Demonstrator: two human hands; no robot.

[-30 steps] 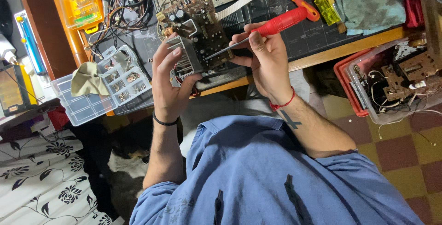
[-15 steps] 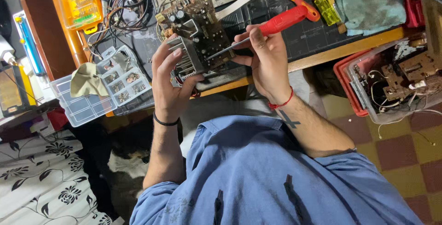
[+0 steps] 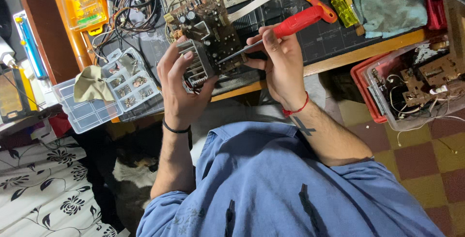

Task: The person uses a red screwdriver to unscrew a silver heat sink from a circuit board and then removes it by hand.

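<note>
The left hand (image 3: 181, 89) clamps the circuit board (image 3: 206, 33) upright; the right hand (image 3: 281, 65), grip closed on the red-handled screwdriver (image 3: 276, 31), angles its shaft left-down onto the board.

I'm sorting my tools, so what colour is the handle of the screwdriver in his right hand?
Red. The screwdriver handle shows clearly in the head view, gripped by the right hand.

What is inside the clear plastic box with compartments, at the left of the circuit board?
The clear organiser box holds small metal parts in several compartments. A beige cloth covers others, hiding whatever lies beneath.
</note>
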